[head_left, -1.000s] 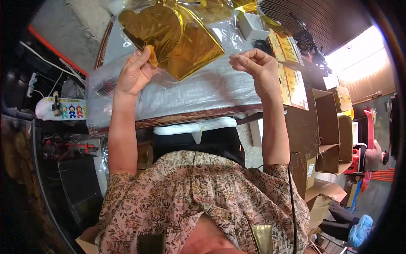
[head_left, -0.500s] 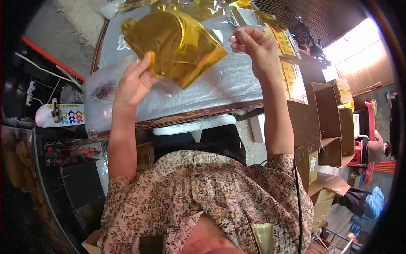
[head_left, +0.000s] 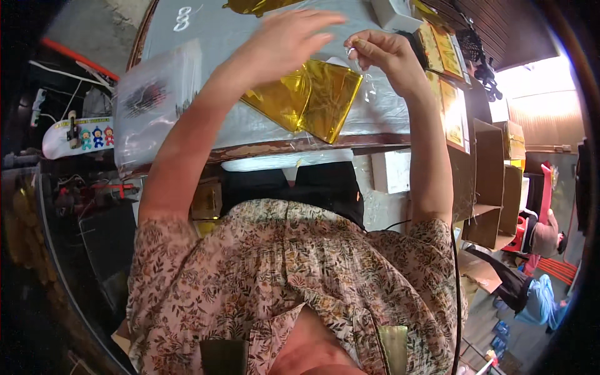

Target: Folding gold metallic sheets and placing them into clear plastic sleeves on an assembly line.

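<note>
A folded sheet of shiny gold foil (head_left: 331, 103) lies on the grey-covered table (head_left: 231, 37), close to its front edge. My left hand (head_left: 281, 50) passes above the sheet, blurred by motion, with thumb and fingers apart and nothing visible in it. Part of the foil is hidden behind that hand and wrist. To the right, my right hand (head_left: 387, 59) pinches a thin clear plastic strip (head_left: 352, 54) between thumb and fingertips. The strip hangs just above the foil's upper right corner, and I cannot tell whether they are joined.
More gold foil (head_left: 256, 6) lies at the table's far side. Clear plastic bags (head_left: 150, 106) rest at the left, near white loops (head_left: 182, 19). A white box (head_left: 394, 14) and yellow printed packs (head_left: 447, 109) line the right. Cardboard boxes (head_left: 487, 175) stand beyond; another person (head_left: 550, 237) is at far right.
The gold foil has left my left hand and now lies on the table, nearer the front edge. My left hand has swung up and right, toward my right hand, which keeps its pinch.
</note>
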